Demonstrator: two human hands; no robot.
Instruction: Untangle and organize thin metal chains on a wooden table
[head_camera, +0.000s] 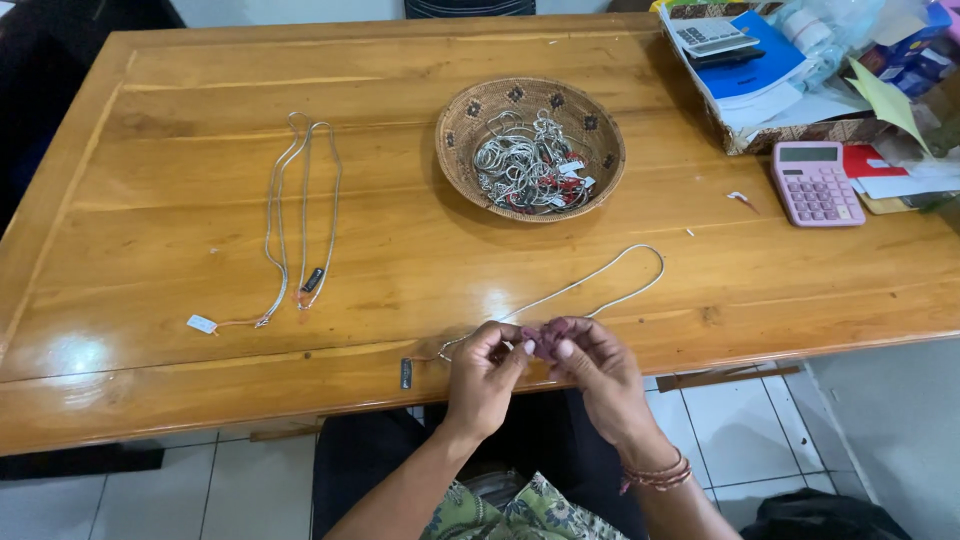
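At the near edge of the wooden table (420, 250), my left hand (483, 377) and my right hand (592, 367) meet, fingertips pinched together on the end of a silver chain necklace (610, 280). The chain loops away to the right over the table. A small dark tag (406, 373) lies by its near end, left of my left hand. A small reddish-purple piece shows between my fingers; what it is cannot be told.
Two more silver necklaces (300, 215) with tags lie stretched out at the left. A woven basket (462, 115) holds several tagged chains at the centre back. A pink calculator (815, 183) and a box of papers (770, 70) sit at the right.
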